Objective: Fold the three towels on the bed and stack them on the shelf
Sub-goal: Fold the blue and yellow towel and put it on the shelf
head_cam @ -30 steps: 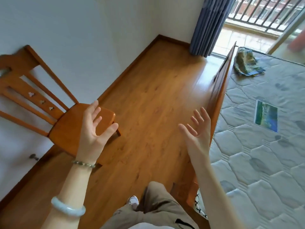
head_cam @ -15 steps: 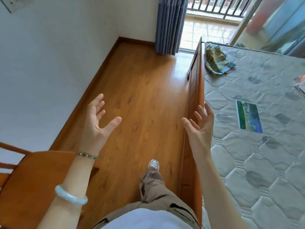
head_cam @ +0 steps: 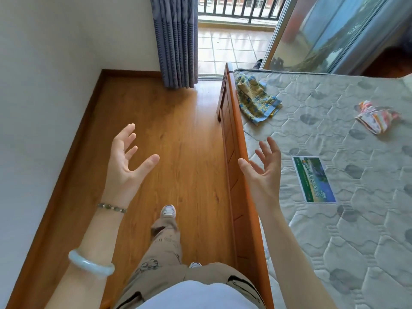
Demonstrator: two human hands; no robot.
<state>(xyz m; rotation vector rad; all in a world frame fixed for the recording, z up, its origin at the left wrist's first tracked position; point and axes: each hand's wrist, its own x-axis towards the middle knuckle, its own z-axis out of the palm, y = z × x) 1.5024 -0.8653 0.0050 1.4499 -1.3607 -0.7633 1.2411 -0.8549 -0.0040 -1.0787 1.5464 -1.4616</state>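
Note:
A crumpled yellow-and-blue patterned towel (head_cam: 256, 100) lies on the bare quilted mattress (head_cam: 365, 219) near its far left corner. Farther right on the mattress sits a bunched striped towel (head_cam: 376, 118) in pink, orange and white. A third towel and the shelf are out of view. My left hand (head_cam: 127, 162) is raised over the wooden floor, fingers spread, holding nothing. My right hand (head_cam: 264, 169) hovers above the bed's wooden side rail (head_cam: 236, 166), also spread and empty. Both hands are well short of the towels.
A sewn label (head_cam: 313, 179) with a green and blue picture sits on the mattress by my right hand. A white wall runs along the left. Blue-grey curtains (head_cam: 176, 41) hang ahead beside an open balcony doorway (head_cam: 231, 45). My legs stand on the floor strip.
The view has swung right and forward: the wooden chair has left the frame, and the mattress with the striped towel has come into sight. Both hands stay raised and empty.

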